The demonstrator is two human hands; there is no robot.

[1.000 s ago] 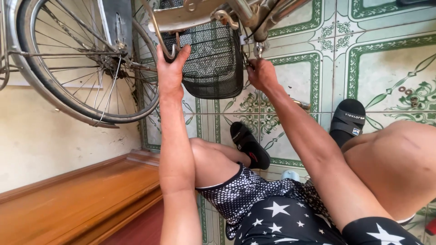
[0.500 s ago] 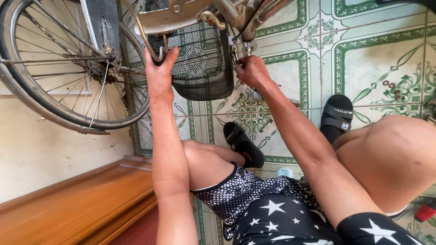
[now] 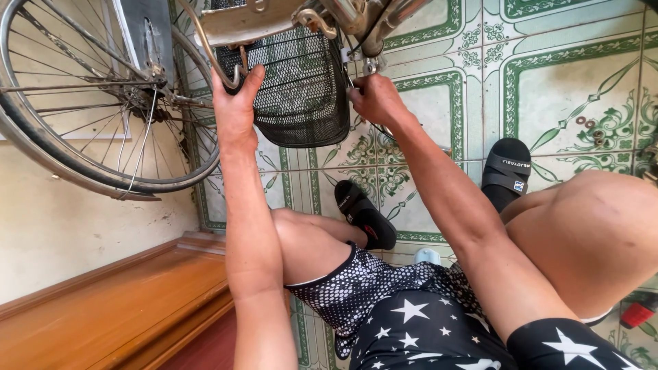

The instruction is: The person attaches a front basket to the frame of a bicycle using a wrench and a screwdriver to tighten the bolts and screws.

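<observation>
Shorts: black fabric with white stars and dots [image 3: 411, 322], nearest the camera, below the basket.
Wooden ledge: brown board [image 3: 103, 308], low and to the left of the basket, against a pale wall.
Sandals: one black sandal [image 3: 363, 214] just under the basket; a second black sandal [image 3: 506, 171] down and to the right of it, both on the floor.
Floor: green-and-cream patterned tiles [image 3: 569, 89], right of the basket.
Left hand: left hand [image 3: 234, 103] at the basket's left edge; fingers curled shut around a curved metal stay [image 3: 205, 48] that rises past them, thumb pressed on the basket's corner.
Right hand: right hand [image 3: 373, 99] at the basket's right edge; fingers closed on a small bolt fitting [image 3: 370, 66] just above them; what they pinch, cannot tell.
Basket: black wire-mesh basket [image 3: 301, 89], between the two hands, hanging under the bicycle frame.
Wheel: spoked bicycle wheel [image 3: 82, 103], left of the basket, beyond the left hand.
</observation>
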